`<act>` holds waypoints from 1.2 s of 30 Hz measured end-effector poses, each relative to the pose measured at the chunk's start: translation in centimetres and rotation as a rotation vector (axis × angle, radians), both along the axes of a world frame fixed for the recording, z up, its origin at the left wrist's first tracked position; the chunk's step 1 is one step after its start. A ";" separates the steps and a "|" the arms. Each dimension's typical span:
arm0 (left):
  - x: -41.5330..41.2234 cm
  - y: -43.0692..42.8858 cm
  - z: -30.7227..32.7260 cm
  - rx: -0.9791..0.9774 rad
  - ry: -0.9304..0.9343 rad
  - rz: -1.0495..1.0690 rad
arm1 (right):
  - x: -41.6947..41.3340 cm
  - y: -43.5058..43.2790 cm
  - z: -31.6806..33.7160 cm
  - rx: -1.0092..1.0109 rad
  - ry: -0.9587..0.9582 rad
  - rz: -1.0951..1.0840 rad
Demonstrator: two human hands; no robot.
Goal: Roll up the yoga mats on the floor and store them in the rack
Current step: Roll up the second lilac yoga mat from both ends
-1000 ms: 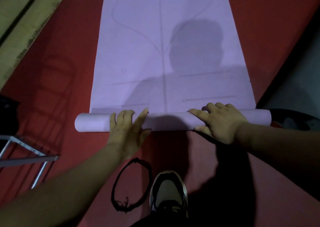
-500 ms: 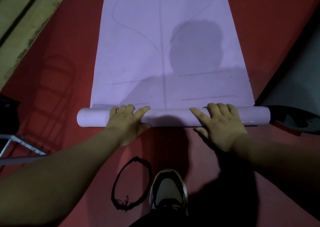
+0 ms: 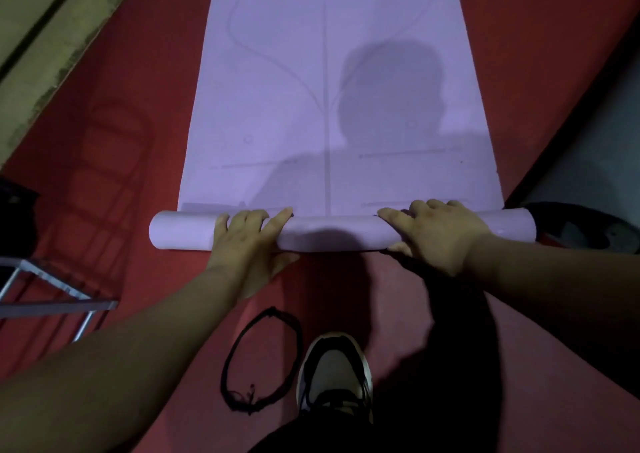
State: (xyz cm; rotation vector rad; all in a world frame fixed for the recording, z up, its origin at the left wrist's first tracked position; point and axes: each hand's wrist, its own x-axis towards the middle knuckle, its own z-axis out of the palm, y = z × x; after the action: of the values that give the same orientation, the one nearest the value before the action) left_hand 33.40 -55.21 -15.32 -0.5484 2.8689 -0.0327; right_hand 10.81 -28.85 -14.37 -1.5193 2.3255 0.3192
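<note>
A lilac yoga mat (image 3: 325,106) lies flat on the red floor and stretches away from me. Its near end is rolled into a tube (image 3: 339,232) that runs left to right. My left hand (image 3: 247,241) presses on top of the roll left of centre, fingers straight over it. My right hand (image 3: 436,234) presses on the roll right of centre, fingers spread forward and thumb at the near side. Both palms lie on the roll; no fingers wrap round it.
A metal frame (image 3: 48,293) stands at the left edge. A black loop of strap (image 3: 263,355) lies on the floor beside my shoe (image 3: 334,376). A dark round object (image 3: 588,231) sits past the roll's right end. A pale kerb (image 3: 52,37) runs along the upper left.
The roll has moved a little away from me and grown slightly thicker. Both hands travelled forward with it, staying on top.
</note>
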 end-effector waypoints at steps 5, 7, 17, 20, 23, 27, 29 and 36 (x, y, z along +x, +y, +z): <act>2.3 0.7 1.4 0.017 -0.095 -0.038 | 1.7 0.4 0.3 0.040 -0.242 0.006; 4.4 1.5 1.4 0.036 -0.084 -0.103 | 3.0 1.7 0.2 0.095 -0.384 0.004; 5.0 2.4 2.1 0.139 -0.343 -0.109 | 10.1 6.6 -0.5 -0.153 -0.091 -0.068; 4.5 2.1 2.1 0.155 -0.396 -0.117 | 12.1 7.2 -1.4 -0.225 -0.027 -0.124; 4.4 1.9 2.2 0.172 -0.412 -0.092 | 10.5 6.5 -1.6 -0.222 -0.009 -0.073; 4.1 1.6 2.7 0.198 -0.372 -0.088 | 8.5 5.7 -1.3 -0.069 -0.063 -0.029; 4.0 1.7 2.6 0.152 -0.336 -0.092 | 7.9 5.2 -1.1 -0.030 -0.112 -0.021; 7.7 4.5 0.2 -0.006 -0.110 -0.098 | 6.2 4.2 -1.0 0.036 -0.215 0.004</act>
State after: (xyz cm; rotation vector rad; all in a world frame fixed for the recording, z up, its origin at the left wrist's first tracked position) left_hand 41.12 -50.71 -15.15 -0.3941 2.7866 -0.0852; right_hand 16.97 -24.63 -15.38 -1.4642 2.1382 0.1876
